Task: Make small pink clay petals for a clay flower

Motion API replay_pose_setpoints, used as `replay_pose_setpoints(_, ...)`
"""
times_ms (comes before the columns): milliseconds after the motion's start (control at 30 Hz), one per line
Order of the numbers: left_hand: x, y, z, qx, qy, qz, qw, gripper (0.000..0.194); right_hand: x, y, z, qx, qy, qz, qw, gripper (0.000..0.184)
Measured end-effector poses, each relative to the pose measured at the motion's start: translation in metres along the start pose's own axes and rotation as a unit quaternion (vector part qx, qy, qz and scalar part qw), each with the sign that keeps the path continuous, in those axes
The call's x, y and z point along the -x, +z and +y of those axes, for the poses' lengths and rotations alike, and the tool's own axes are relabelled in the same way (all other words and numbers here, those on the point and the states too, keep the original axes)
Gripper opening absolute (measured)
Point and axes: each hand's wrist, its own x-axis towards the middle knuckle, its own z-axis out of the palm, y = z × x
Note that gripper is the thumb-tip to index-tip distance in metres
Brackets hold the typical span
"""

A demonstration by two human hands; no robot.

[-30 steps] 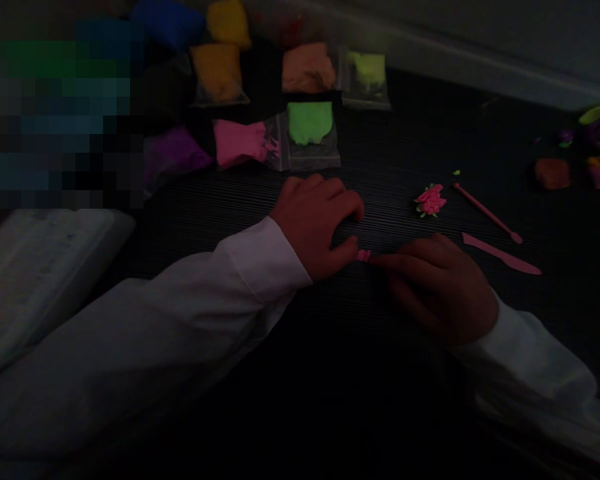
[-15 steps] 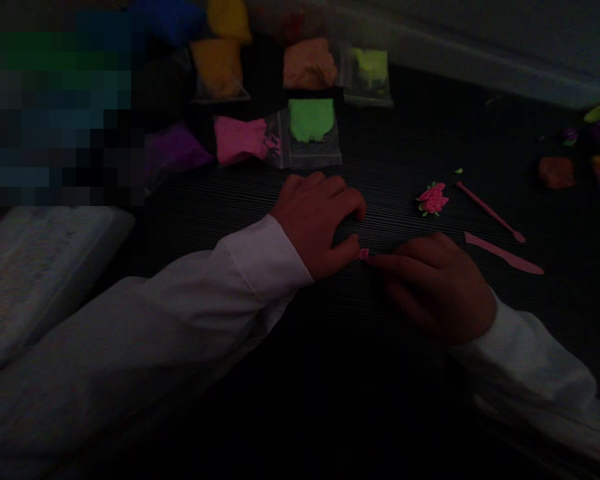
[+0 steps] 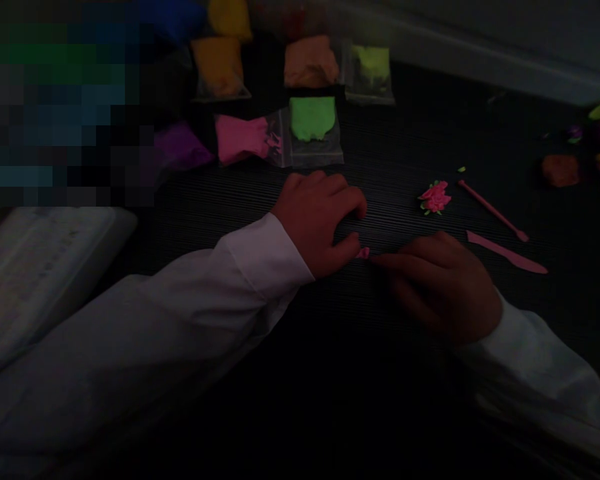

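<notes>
And there at the centre was the left hand (image 3: 320,223), its grip parted, thumb and forefinger well spread, palm down; the small pink piece (image 3: 364,253) lay right at that thumb's tip, on the dark, grooved worktop (image 3: 380,160); in from the other side came the right hand (image 3: 445,287), forefinger pointing at the piece and just beside it, though whether they touched was too dim to call; its thumb was mostly out of sight, so whether that grip was closed, I could not tell!

Beyond the right hand sat a pink flower (image 3: 435,198) with green leaf tips; next to it, a slim pink rod (image 3: 493,210) lay aslant, a green scrap (image 3: 461,169) near its upper end; below the rod, a pink knife (image 3: 507,253); farther right, a brown lump (image 3: 560,171); past the left hand's knuckles, a pink bag (image 3: 243,140) met a green bag (image 3: 313,119); behind those, an orange bag (image 3: 219,65), a peach bag (image 3: 311,62) and a yellow bag (image 3: 373,63) made a back row; a purple bag (image 3: 183,147) lay left of the pink one!
</notes>
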Motion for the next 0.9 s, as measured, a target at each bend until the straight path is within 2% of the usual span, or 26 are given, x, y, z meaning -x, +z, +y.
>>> replay_pose_setpoints(500,-0.0021,0.0017,-0.0012,0.013,-0.006,-0.001,1.0,0.024,-0.0024,0.0012,-0.001,0.002,-0.019,-0.004,1.0,0.03)
replay_pose_setpoints(900,-0.0041,0.0053,-0.0049,0.01,-0.001,0.023,1.0,0.02,-0.0042,0.0025,-0.0016,0.008,-0.033,0.002,0.999,0.03)
